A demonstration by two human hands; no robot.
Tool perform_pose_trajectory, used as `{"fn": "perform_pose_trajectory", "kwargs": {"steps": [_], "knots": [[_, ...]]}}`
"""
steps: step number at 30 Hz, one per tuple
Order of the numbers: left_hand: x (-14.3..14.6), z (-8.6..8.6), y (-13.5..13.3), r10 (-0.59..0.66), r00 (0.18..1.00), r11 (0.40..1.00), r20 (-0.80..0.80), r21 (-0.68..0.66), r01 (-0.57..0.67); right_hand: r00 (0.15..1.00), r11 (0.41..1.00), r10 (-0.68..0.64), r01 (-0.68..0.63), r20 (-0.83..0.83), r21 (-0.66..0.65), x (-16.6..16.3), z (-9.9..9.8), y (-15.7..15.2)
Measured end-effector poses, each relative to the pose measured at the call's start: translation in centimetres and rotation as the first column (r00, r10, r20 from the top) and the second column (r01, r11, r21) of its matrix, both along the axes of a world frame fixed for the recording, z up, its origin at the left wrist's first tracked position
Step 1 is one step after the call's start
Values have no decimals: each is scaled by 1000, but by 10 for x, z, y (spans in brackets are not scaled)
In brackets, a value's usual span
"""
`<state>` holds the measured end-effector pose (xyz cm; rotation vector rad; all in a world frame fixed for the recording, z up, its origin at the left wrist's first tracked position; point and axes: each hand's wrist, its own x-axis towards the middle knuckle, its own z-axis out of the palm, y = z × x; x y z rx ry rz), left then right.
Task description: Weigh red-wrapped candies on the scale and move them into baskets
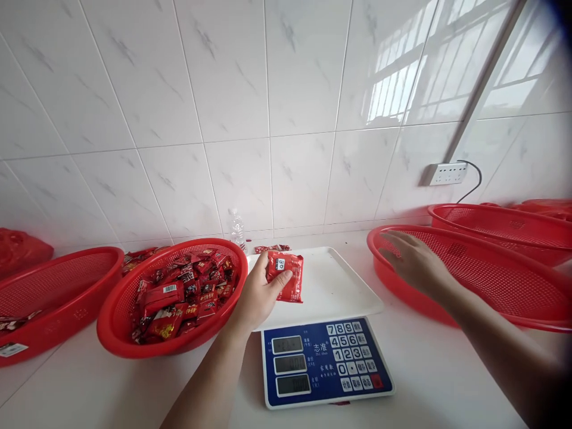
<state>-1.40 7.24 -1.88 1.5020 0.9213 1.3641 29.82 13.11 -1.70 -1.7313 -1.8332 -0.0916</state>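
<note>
My left hand (pixel 258 293) grips a red snack packet (pixel 295 280), thumb across its front, above the left part of the scale's white tray (pixel 344 286). Below it lies the blue keypad panel of the digital scale (pixel 328 363), with three small displays. My right hand (pixel 413 259), fingers stretched out, is over the left rim of a red mesh basket (pixel 482 268); whether it touches the rim I cannot tell. Left of the scale, another red basket (pixel 109 322) is filled with small red packets (pixel 187 298).
A clear plastic bottle (pixel 236 227) and a red patterned packet (pixel 271 248) are behind the tray. More red baskets stand at far left (pixel 80 298) and far right (pixel 500 223). A white power strip (pixel 448 174) with a black cord is on the tiled wall.
</note>
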Motion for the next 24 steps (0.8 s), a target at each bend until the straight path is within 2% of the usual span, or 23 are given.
{"fn": "perform_pose_trajectory", "kwargs": {"steps": [2, 3, 4, 5, 6, 7, 8, 9, 10, 13, 15, 17, 18, 19, 21, 24], "knots": [[3, -1, -2, 5, 997, 1000, -81, 9, -4, 990, 991, 120, -124, -68, -57, -25, -2, -12], [4, -1, -4, 2, 993, 1000, -117, 13, -1, 967, 967, 223, -235, -124, -97, -42, -3, -19], [6, -1, -6, -9, 989, 1000, -148, 16, 12, 872, 893, 382, -433, -307, -120, -59, -3, -26], [8, -1, -8, -28, 984, 999, -177, 19, 32, 735, 795, 495, -598, -464, -100, -77, -3, -33], [10, -1, -11, -50, 978, 998, -204, 20, 55, 609, 699, 555, -711, -566, -80, -92, -4, -38], [12, -1, -13, -68, 971, 997, -229, 23, 75, 525, 624, 576, -777, -627, -78, -106, -4, -42], [12, 0, -14, -73, 964, 996, -254, 27, 83, 490, 606, 564, -793, -664, -70, -116, -6, -45], [12, 0, -14, -63, 958, 997, -281, 35, 76, 487, 624, 546, -779, -682, -56, -123, -8, -46], [11, 0, -14, -39, 952, 997, -303, 50, 57, 509, 671, 524, -740, -682, -37, -127, -11, -45], [-4, 1, -6, 98, 924, 991, -370, 121, -56, 665, 859, 428, -510, -612, 46, -125, -22, -38], [-23, 1, 3, 229, 859, 970, -458, 178, -164, 763, 908, 391, -410, -515, 82, -119, -29, -35], [-45, 2, 13, 309, 718, 951, -624, 187, -246, 809, 893, 442, -440, -388, 99, -116, -35, -35], [-57, 4, 18, 275, 620, 956, -735, 143, -255, 810, 872, 485, -478, -329, 107, -116, -37, -37], [-68, 5, 24, 190, 516, 963, -835, 56, -264, 806, 851, 523, -512, -276, 116, -117, -39, -39], [-87, 10, 36, 34, 434, 962, -900, -88, -258, 799, 826, 564, -548, -208, 136, -120, -42, -43], [-111, 19, 54, -134, 389, 946, -911, -235, -224, 789, 808, 589, -571, -173, 145, -125, -44, -47]]}}
